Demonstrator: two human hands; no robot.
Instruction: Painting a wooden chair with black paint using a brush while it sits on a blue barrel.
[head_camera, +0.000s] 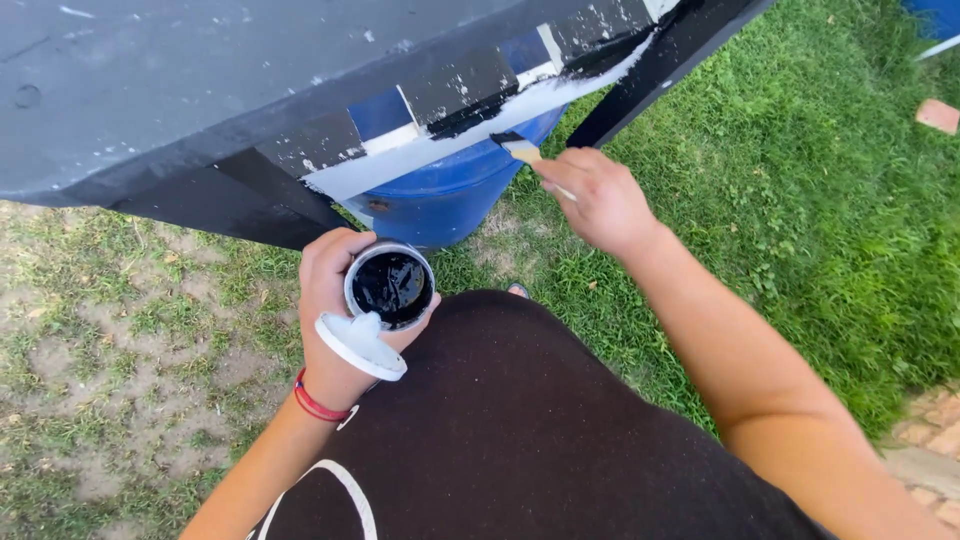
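Two bare hands are at work over a grassy yard, so let's sweep across from the left. Far left, patchy dirt and thin grass (110, 330) lie below the big black-painted wooden tabletop (150, 90), its dark surface flecked with white spots and filling the upper left of the view. Along its underside edge runs a pale unpainted strip (450, 135), with blue and white patches just above it showing through the black coat. Underneath sits a round blue plastic barrel (450, 195), tucked behind the black legs.

Now the left hand (335, 300): a red cord bracelet (318, 405) circles the wrist, and the fingers are wrapped tight round a small round white plastic tub of black paint (391, 286), held upright just above the lap. Its white plastic lid (360, 345) is pinned against the tub's near side by the same hand, tilted, below the rim.

Moving right, the right hand (595, 200) is raised to the edge, fingers pinched on the pale wooden handle of a small flat paintbrush (520, 148). The dark bristles are touching the pale strip right where black meets bare. Below, a dark garment (520, 430) covers the lap. To the right, thick green grass (820, 180) spreads out, with a reddish brick (938, 115) lying in it at the far edge.
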